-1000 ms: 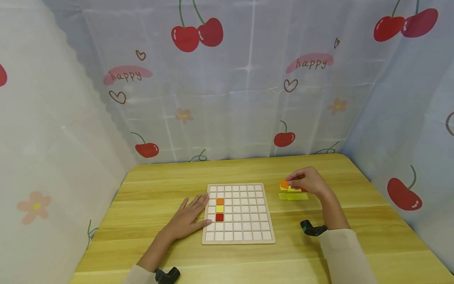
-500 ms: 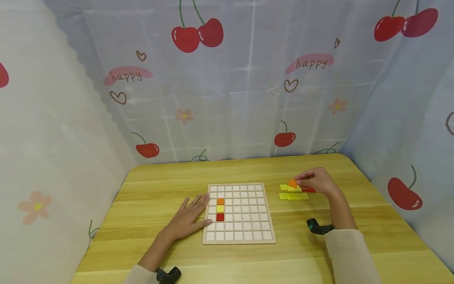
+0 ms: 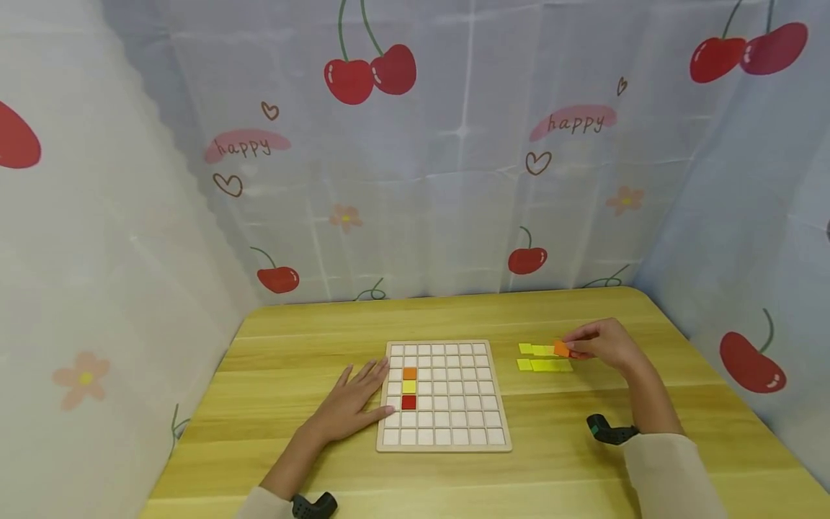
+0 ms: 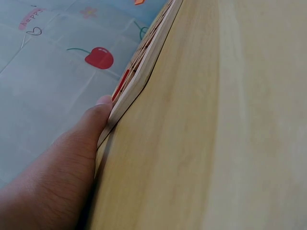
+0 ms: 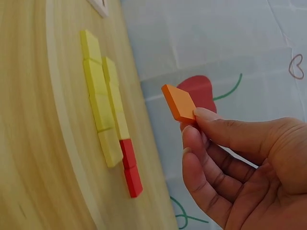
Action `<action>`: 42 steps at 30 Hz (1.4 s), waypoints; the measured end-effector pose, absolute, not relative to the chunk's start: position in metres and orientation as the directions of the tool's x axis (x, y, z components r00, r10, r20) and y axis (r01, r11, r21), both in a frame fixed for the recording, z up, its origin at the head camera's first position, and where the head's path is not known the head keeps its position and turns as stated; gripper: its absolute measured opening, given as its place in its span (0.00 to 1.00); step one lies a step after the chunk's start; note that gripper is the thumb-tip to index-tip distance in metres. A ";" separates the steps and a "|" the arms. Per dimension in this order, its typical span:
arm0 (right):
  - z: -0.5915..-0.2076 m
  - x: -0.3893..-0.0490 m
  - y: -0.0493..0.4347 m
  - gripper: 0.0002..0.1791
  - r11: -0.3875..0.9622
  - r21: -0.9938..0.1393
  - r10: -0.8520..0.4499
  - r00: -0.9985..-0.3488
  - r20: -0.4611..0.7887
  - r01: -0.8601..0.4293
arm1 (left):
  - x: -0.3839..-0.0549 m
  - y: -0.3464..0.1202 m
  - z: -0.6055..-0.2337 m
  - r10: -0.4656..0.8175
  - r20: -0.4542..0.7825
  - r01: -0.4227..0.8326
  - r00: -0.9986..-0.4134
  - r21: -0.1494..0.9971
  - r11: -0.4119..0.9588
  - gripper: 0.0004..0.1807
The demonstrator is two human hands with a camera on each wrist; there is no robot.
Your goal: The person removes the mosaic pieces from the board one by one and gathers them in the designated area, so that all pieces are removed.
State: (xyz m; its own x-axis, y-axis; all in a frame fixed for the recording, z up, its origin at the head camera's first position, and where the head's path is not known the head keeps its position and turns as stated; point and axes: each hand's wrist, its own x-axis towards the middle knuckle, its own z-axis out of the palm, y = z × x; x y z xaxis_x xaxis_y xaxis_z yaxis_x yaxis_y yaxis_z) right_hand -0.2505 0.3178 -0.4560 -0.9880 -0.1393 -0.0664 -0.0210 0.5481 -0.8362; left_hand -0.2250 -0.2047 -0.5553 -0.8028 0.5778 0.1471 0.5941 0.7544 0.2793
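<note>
My right hand (image 3: 606,344) pinches an orange square tile (image 5: 180,103) by one corner between thumb and fingers, raised over the tile rows at the right. Below it, the right wrist view shows a near row of several yellow tiles (image 5: 100,112) and a far row of yellow tiles ending in two red tiles (image 5: 133,182). My left hand (image 3: 350,405) lies with fingers spread at the left edge of a wooden grid board (image 3: 444,448), thumb over its rim. One column of the board holds an orange tile (image 3: 409,373), a yellow tile (image 3: 409,387) and a red tile (image 3: 408,402).
The board and tile rows lie on a wood-grain table (image 3: 311,328). A cherry-printed curtain (image 3: 428,194) hangs behind it and along both sides. Each wrist wears a black device, such as the right wrist's camera (image 3: 609,431).
My right hand has moved to the right along the far tile row with the orange tile, whose tilt has changed. The left hand stays on the board's edge. The head view has shifted slightly.
</note>
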 end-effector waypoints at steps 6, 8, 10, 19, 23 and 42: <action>-0.458 -0.249 0.329 0.15 0.587 -0.809 -0.129 -0.990 -0.055 -0.032 | -0.224 -0.204 -0.554 0.574 0.133 0.586 -0.808 0.287 0.758 0.48; -0.459 -0.249 0.333 0.15 0.595 -0.803 -0.126 -0.991 -0.053 -0.032 | -0.224 -0.204 -0.554 0.573 0.130 0.583 -0.809 0.289 0.759 0.48; -0.460 -0.249 0.336 0.15 0.599 -0.801 -0.120 -0.991 -0.062 -0.022 | -0.224 -0.204 -0.554 0.571 0.130 0.582 -0.811 0.288 0.760 0.49; -0.460 -0.248 0.344 0.15 0.579 -0.815 -0.097 -0.990 -0.105 0.030 | -0.226 -0.204 -0.554 0.574 0.133 0.586 -0.808 0.285 0.759 0.49; -0.460 -0.247 0.346 0.16 0.572 -0.820 -0.102 -0.988 -0.113 0.035 | -0.226 -0.205 -0.553 0.574 0.130 0.585 -0.808 0.289 0.758 0.49; -0.467 -0.247 0.354 0.15 0.572 -0.818 -0.106 -0.982 -0.157 0.069 | -0.226 -0.205 -0.554 0.569 0.121 0.577 -0.813 0.290 0.763 0.50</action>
State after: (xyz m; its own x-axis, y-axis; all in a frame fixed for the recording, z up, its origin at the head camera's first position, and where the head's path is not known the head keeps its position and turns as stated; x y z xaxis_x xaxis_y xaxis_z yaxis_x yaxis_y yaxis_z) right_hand -0.2472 0.3537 -0.4666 -0.9819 -0.1056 -0.1573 0.0695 0.5717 -0.8175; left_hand -0.2263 -0.2053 -0.5537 -0.8135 0.5689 0.1207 0.5770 0.7635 0.2902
